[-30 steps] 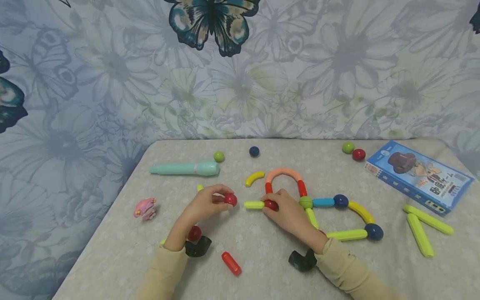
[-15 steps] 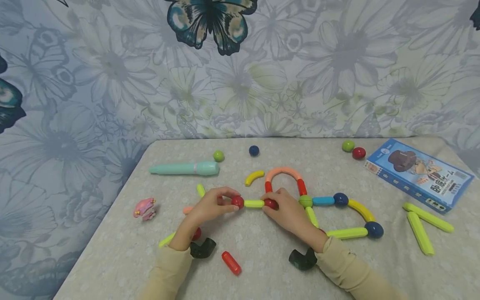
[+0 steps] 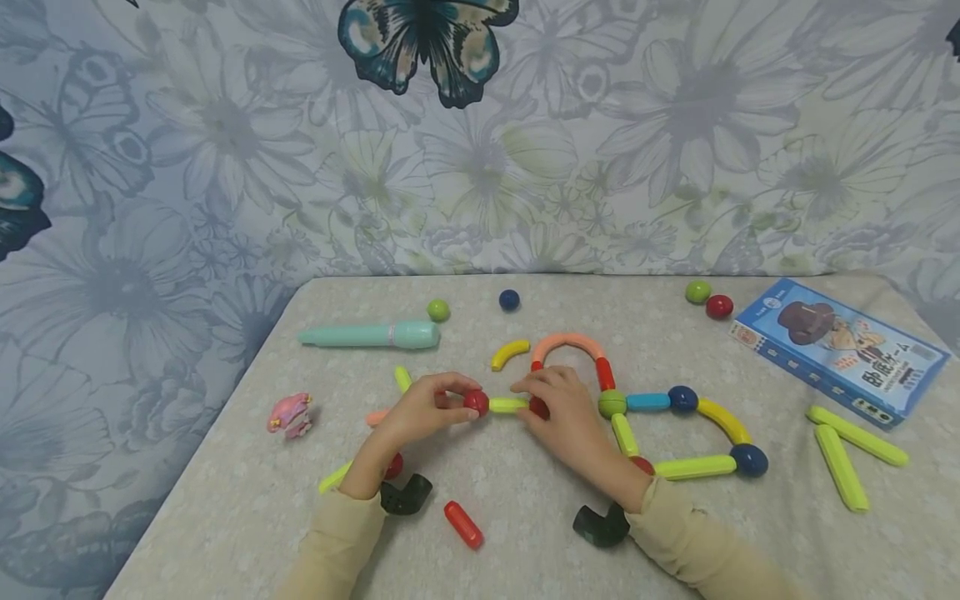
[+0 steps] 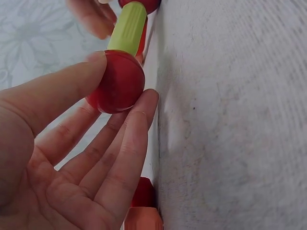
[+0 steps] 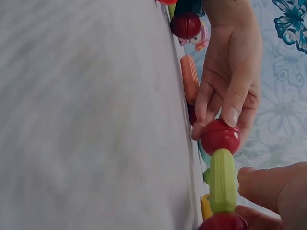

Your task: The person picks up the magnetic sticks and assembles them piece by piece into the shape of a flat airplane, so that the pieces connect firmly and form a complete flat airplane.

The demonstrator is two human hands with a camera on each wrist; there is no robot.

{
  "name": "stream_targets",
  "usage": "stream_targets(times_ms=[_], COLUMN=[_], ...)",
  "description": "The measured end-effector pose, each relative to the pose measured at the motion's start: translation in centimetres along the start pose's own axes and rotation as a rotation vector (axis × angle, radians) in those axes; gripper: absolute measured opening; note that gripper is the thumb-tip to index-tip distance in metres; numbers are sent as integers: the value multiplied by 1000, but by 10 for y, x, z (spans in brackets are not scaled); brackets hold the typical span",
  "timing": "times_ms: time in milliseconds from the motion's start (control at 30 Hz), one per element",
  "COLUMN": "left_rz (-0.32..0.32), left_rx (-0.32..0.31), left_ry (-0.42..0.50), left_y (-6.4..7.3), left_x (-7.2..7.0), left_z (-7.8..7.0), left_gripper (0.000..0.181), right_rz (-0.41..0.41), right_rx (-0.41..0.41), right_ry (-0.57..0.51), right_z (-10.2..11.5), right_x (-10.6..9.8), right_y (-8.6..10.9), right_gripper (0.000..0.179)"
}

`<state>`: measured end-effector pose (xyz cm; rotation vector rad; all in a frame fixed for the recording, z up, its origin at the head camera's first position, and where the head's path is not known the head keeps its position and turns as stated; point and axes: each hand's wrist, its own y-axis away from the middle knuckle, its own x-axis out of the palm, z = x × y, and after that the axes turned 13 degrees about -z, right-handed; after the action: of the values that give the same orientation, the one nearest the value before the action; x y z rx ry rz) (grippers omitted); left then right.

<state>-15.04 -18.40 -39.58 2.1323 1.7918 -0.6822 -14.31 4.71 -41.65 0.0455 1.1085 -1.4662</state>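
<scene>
My left hand pinches a shiny red ball between thumb and fingers. That ball sits on the end of a short yellow-green rod, whose other end meets a second red ball. Around this second ball my right hand stands with thumb and fingers apart, the thumb close beside the rod in the right wrist view. Just right of it, a green ball joins a red and salmon arch, a blue rod and another yellow-green rod.
Dark blue balls and a yellow curve continue the shape rightward. Around lie a red rod, dark elbow pieces, a mint pen-shaped object, a pink figurine, loose yellow-green rods and a blue box.
My left hand has moved right, bringing its red ball from apart onto the rod's end. The right hand's fingers have loosened from the second ball and spread a little.
</scene>
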Motion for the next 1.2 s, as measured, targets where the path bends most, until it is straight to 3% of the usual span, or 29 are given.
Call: stream_targets(times_ms=[233, 400, 500, 600, 700, 800, 900, 967, 1067, 1200], left_rz=[5, 16, 36, 45, 61, 112, 180, 202, 187, 137], left_rx=[-11, 1, 18, 10, -1, -19, -56, -64, -77, -69], left_ry=[1, 20, -33, -171, -326, -472, -610, -665, -699, -644], left_y=[0, 2, -4, -26, -62, -97, -119, -127, -131, -122], left_x=[0, -4, -12, -23, -25, -15, 2, 13, 23, 10], left_z=[0, -3, -8, -22, -36, -44, -45, -43, -44, -43], left_gripper=[33, 34, 33, 34, 34, 35, 34, 30, 23, 20], right_rz=[87, 96, 93, 88, 77, 75, 86, 94, 91, 105], right_rx=[11, 43, 61, 82, 101, 110, 94, 81, 61, 73], right_ry=[-112, -140, -177, -208, -227, -236, -240, -240, -223, -212], right_z=[5, 8, 7, 6, 6, 5, 6, 6, 5, 5], right_x=[11, 13, 14, 16, 17, 18, 18, 18, 16, 16], right_y=[-3, -6, -6, -6, -5, -4, -4, -5, -6, -6], right_gripper=[28, 28, 26, 25, 25, 24, 24, 23, 24, 24])
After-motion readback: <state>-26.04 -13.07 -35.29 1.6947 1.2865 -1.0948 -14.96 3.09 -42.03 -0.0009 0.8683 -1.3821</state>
